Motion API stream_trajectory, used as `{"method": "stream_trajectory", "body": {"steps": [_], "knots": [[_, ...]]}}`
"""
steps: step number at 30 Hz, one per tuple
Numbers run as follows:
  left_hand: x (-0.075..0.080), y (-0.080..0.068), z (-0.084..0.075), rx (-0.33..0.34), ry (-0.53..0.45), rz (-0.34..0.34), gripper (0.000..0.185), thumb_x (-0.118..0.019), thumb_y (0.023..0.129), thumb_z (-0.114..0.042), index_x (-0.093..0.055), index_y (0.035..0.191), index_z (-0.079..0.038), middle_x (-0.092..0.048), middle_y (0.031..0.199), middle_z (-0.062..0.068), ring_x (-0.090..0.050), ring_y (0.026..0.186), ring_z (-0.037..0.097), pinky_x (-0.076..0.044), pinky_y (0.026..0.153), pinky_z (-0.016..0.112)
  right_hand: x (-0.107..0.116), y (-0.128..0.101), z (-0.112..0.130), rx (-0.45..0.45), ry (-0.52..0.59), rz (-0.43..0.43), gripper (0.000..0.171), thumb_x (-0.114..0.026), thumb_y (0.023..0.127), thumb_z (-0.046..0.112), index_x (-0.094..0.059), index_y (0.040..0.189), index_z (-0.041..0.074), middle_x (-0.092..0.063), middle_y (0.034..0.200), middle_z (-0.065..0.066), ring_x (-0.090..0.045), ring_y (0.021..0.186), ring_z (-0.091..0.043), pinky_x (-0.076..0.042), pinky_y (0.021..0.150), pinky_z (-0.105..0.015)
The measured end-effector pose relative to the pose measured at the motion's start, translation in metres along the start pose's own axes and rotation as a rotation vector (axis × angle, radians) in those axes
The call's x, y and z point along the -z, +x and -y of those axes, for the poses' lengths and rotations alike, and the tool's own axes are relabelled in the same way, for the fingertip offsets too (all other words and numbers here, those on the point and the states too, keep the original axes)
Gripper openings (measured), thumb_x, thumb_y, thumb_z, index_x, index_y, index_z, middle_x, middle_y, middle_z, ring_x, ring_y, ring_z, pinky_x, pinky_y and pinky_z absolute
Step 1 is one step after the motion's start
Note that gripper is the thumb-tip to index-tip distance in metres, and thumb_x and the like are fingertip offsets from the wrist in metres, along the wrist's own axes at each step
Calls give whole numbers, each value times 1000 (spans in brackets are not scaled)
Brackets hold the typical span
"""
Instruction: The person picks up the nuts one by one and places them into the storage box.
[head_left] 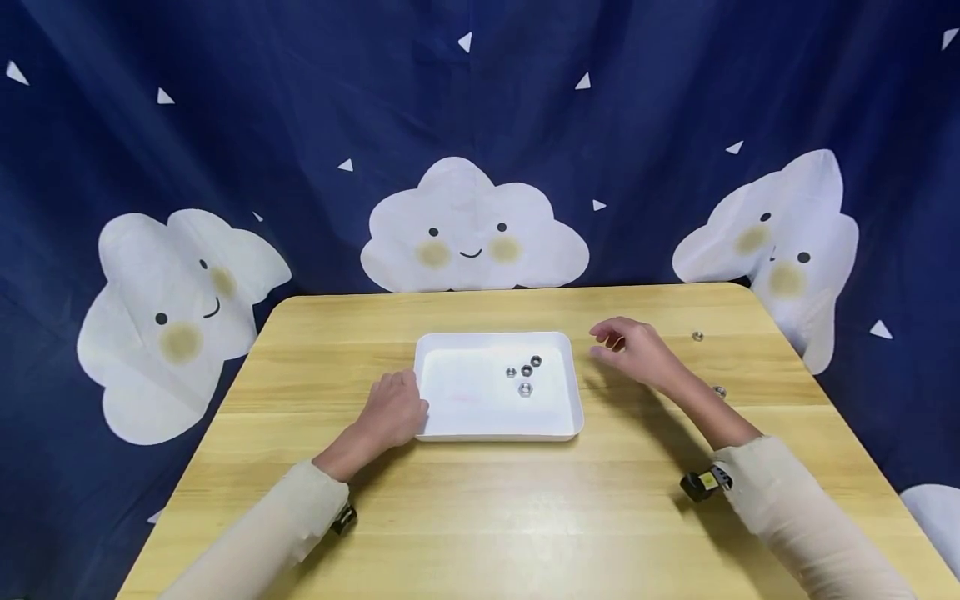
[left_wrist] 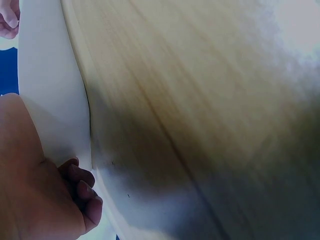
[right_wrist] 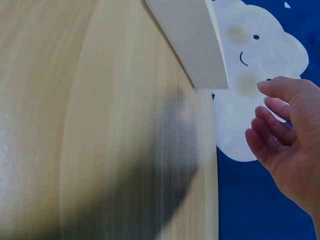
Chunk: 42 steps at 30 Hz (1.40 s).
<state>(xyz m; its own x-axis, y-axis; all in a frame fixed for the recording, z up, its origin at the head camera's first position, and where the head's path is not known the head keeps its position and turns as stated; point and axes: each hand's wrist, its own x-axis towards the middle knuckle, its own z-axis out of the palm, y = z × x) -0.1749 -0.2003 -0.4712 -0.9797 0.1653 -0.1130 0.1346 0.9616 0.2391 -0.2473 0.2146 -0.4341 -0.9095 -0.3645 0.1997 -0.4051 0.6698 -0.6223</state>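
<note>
Two hands were at work over the wooden desk point(head_left: 480, 517), one on each side of a white tray point(head_left: 457, 417). Nearest the camera, the left hand point(head_left: 392, 414) rested against the tray's left edge, its fingers curled down by the rim; the left wrist view showed those fingers point(left_wrist: 82, 192) tucked against the tray wall, steadying it rather than lifting it, as far as I could judge. A little farther out, four metal nuts point(head_left: 524, 373) lay inside the tray toward its right half, close together: one nearer, two side by side behind it, and one beyond those. These looked like the part of the work already done.

To the right of the tray, the right hand point(head_left: 633, 350) hovered just above the desk with its grip loose and empty, the fingers gently bent and nothing between them, which the right wrist view confirmed. It sat between the tray and the loose pieces.

What was left lay on the right side of the desk: one nut point(head_left: 719, 390) beside the right forearm, and another nut point(head_left: 697, 336) farther back, well apart from the tray. So four were in and two remained outside, as far as the views showed. Beyond the desk hung a dark blue backdrop point(head_left: 300, 100) printed with smiling clouds.
</note>
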Motion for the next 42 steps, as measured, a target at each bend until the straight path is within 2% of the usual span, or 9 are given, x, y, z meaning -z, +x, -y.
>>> {"method": "stream_trajectory", "body": {"steps": [9,17,27,42], "knots": [[-1,1,0,10,9,7,27,-52,99,-25,-52,103,1,-51,93,10,-47,89,29,-38,81,39,9,-4,-17,-52,-33,-38,30,-74,93,12,-70,118,-5,-74,106,-21,-69,91,-29,-57,83,-41],[3,-2,-2,7,10,4,25,-53,99,-24,-52,100,1,-49,90,11,-47,88,30,-38,79,40,20,-7,-36,-91,-74,-103,30,-75,92,13,-71,116,-4,-75,103,-20,-69,88,-28,-51,75,-22],[3,-3,-2,-3,4,-7,25,-54,98,-23,-52,101,2,-50,89,11,-47,88,30,-38,80,40,33,-14,-57,-119,-80,-150,30,-75,91,11,-71,116,-4,-74,100,-21,-69,87,-30,-48,70,-17],[2,-2,-1,3,-6,4,24,-52,99,-24,-51,102,0,-49,90,10,-46,89,30,-36,80,40,43,-17,-69,-189,-106,-112,37,-74,94,18,-68,123,-4,-72,109,-24,-69,93,-35,-50,72,-26]]}}
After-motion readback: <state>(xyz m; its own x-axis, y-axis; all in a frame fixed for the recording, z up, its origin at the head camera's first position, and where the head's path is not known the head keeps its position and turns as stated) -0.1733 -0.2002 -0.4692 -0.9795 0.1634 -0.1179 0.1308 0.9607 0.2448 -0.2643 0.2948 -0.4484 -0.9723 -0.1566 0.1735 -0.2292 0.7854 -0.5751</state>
